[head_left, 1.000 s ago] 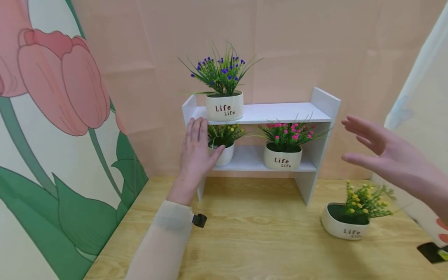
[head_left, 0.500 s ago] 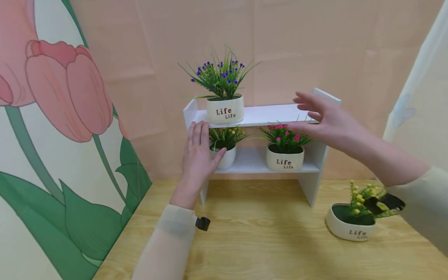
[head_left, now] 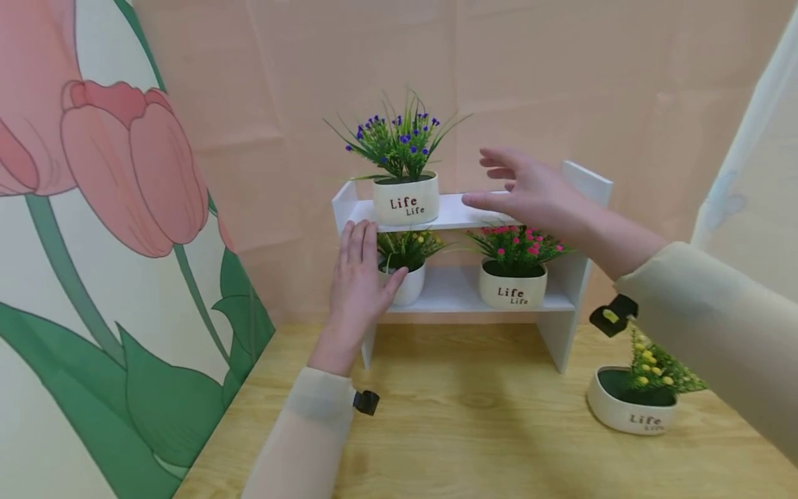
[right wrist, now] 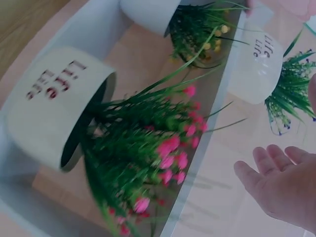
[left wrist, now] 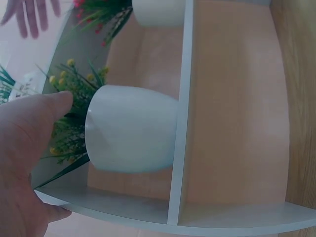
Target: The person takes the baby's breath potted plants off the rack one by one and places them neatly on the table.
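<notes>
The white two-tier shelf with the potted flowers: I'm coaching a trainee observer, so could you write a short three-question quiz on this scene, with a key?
1. Multiple choice: what bloom colour shows in the white oval pot lettered Life on the upper board of the white two-tier shelf? A) pink, B) purple-blue, C) orange.
2. True or false: the person's bare right hand holds nothing.
3. Count: how many pots stand directly on the pale wood-grain table?

Key:
1. B, purple-blue flowers.
2. True.
3. One, the low white yellow-flowered pot.
</notes>
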Demonstrator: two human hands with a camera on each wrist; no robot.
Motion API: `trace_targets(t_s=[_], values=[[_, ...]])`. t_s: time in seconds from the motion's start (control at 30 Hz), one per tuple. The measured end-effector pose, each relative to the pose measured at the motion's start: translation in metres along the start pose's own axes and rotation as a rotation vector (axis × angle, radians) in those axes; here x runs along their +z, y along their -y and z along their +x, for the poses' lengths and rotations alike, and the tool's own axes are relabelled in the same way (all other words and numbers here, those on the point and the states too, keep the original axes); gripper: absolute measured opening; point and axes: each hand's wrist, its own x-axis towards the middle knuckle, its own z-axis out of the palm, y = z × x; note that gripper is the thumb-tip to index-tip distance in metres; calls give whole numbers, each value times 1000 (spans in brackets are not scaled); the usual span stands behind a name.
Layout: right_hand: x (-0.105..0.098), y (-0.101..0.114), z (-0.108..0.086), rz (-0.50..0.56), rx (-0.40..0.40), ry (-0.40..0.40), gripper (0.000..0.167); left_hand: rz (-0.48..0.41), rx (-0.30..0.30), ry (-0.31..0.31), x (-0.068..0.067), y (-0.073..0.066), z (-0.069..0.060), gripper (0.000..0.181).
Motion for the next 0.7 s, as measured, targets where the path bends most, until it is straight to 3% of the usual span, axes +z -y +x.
trace_targets(t_s=[0.33,0.7], values=[[21,12,31,29,4,25,101,0,-5,7,0,0,-1,101],[47,20,56,69,48,59,110,-6,-11,10,0,-2,-1,101]])
